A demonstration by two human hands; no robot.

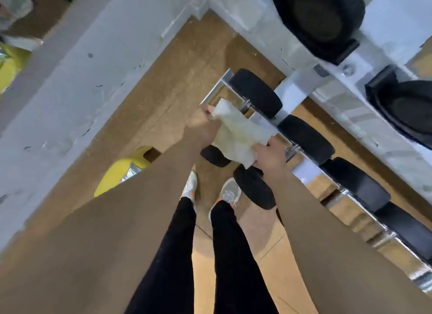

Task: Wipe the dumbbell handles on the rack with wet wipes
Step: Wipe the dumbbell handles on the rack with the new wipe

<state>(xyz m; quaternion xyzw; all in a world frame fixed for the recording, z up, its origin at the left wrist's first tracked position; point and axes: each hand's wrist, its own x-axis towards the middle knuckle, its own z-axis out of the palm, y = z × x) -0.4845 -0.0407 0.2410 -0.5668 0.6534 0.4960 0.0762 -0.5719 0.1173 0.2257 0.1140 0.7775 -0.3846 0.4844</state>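
A white wet wipe (238,134) is stretched between my two hands just in front of the rack. My left hand (201,127) pinches its upper left corner. My right hand (268,155) grips its lower right edge. Behind the wipe, small black dumbbells (256,93) lie in a row on the lower shelf of the grey metal rack (294,87); short chrome handle ends (246,104) show beside the wipe. The handle under the wipe is hidden. Another black dumbbell head (254,187) sits below my right hand.
Larger black hex dumbbells (320,17) rest on the upper rack tier. A grey wall (77,80) runs along the left. A yellow wipe packet (121,173) lies on the brown floor by the wall. My feet in light shoes (230,192) stand near the rack.
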